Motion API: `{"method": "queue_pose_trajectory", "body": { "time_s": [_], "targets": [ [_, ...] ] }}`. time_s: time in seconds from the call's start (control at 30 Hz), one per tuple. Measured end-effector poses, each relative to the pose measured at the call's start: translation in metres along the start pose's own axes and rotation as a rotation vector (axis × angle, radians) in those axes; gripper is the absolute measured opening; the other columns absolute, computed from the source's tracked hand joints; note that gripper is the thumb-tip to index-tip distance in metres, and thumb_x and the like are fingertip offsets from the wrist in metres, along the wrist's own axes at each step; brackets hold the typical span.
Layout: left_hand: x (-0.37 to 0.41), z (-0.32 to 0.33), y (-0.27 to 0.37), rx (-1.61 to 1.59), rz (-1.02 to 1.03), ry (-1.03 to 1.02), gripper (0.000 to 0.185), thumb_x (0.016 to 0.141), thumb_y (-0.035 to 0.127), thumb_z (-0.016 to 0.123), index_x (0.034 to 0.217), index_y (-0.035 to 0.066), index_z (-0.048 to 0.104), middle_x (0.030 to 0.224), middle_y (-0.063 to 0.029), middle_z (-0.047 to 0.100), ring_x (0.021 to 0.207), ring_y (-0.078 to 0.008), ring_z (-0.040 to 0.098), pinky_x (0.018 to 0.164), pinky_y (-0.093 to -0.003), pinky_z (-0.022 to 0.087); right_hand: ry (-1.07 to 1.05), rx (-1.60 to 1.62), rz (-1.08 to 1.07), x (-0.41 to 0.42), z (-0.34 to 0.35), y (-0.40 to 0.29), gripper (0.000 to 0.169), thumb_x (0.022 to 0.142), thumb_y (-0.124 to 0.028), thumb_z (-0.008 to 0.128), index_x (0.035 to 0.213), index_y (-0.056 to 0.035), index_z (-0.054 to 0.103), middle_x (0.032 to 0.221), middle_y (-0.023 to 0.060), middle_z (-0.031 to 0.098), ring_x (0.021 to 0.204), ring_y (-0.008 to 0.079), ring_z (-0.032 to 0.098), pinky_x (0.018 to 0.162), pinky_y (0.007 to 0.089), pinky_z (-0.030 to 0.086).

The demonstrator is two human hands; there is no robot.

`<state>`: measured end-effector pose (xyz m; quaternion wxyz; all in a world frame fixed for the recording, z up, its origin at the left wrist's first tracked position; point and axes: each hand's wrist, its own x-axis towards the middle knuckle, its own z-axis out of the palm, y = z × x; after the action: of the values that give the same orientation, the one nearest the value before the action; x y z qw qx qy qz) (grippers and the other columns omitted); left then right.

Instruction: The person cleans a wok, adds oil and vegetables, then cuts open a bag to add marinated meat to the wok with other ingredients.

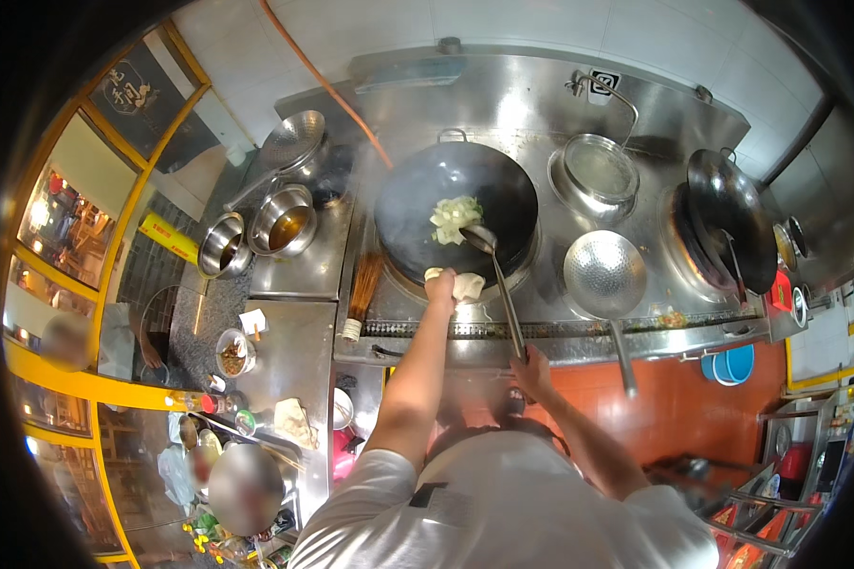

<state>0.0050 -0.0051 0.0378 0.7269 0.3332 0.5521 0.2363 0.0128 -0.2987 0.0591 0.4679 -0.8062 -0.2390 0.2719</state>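
A large black wok [413,192] sits on the burner in front of me, with chopped pale green vegetables [457,215] in its middle. At the wok's near rim my left hand [441,284] is closed on a pale folded cloth [467,286]. The handle of a long metal ladle [507,306] is in my right hand [532,373], below the stove's front edge. The ladle's bowl lies inside the wok, against the near right side of the vegetables.
A perforated metal strainer [605,274] lies right of the wok, its handle over the stove's edge. Behind it stands a lidded or filled metal pot [601,171]. A bamboo brush [364,288] and metal bowls [282,220] are at left. Another wok [733,220] leans at far right.
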Motion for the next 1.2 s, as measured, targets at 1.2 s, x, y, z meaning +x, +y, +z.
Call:
{"method": "queue_pose_trajectory", "body": {
  "time_s": [1.2],
  "targets": [
    [-0.095,-0.035,-0.074,0.095,0.317,0.160,0.018,0.077,0.004,0.064,0.094,-0.001,0.066,0.091,-0.0085,0.069,0.085,-0.0166,0.064,0.076,-0.0322,0.052,-0.088,-0.432,-0.408,0.075,-0.099,-0.107,0.022,0.083,-0.011,0.056,0.103,-0.0017,0.056,0.079,0.0286,0.062,0.078,0.0480,0.061,0.066,0.0538,0.046]
  ]
}}
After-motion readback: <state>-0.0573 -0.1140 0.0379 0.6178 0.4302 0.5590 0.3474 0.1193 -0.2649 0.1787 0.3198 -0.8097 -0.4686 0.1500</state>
